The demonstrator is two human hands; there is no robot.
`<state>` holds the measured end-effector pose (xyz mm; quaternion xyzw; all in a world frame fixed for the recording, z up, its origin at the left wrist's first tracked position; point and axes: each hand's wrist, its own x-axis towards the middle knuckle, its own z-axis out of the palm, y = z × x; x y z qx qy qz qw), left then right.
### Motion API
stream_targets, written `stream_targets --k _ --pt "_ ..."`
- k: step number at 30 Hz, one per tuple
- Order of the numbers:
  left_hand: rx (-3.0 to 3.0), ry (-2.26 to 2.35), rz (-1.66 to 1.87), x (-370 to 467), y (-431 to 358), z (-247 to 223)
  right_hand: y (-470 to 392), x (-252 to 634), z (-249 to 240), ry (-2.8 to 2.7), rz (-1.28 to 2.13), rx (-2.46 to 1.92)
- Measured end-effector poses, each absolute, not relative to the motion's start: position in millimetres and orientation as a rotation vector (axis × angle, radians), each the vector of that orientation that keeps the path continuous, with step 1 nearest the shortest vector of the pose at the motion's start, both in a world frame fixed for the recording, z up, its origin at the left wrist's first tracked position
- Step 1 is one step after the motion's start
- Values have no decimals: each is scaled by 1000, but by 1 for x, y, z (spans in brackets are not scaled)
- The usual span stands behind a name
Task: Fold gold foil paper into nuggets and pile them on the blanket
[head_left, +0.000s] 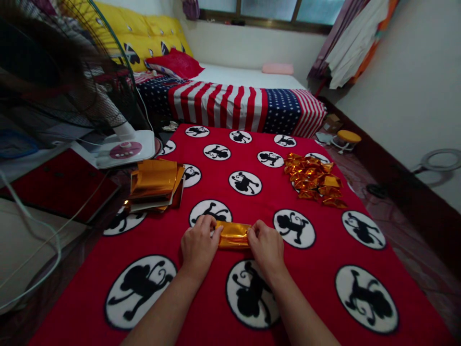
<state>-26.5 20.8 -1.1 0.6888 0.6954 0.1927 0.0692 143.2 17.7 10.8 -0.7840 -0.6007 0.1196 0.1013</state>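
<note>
Both my hands pinch the ends of one gold foil paper (234, 235), which is folded into a narrow strip and lies low over the red cloth (201, 315). My left hand (200, 242) grips its left end between thumb and fingers. At the opposite end, my right hand (265, 245) is closed on it in the same way. A stack of flat gold foil sheets (156, 178) sits beyond my left hand. Farther right lies a heap of folded gold foil pieces (313, 178). The fingertips partly cover the strip's ends.
At the left, an electric fan (126, 144) stands beside the cloth, with a pale cable (59, 245) hanging near the edge. A bed (230, 103) with a striped, starred cover is at the back. A yellow-topped stool (348, 137) stands on the floor at right.
</note>
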Motion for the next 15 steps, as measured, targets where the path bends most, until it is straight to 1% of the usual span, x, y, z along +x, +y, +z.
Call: stream_targets --k 8,15 --pt "2317 1648 749 -27 32 -5 24 148 12 -1751 449 -2285" --pt "2250 1531 759 -27 35 -3 29 151 15 -1720 518 -2272"
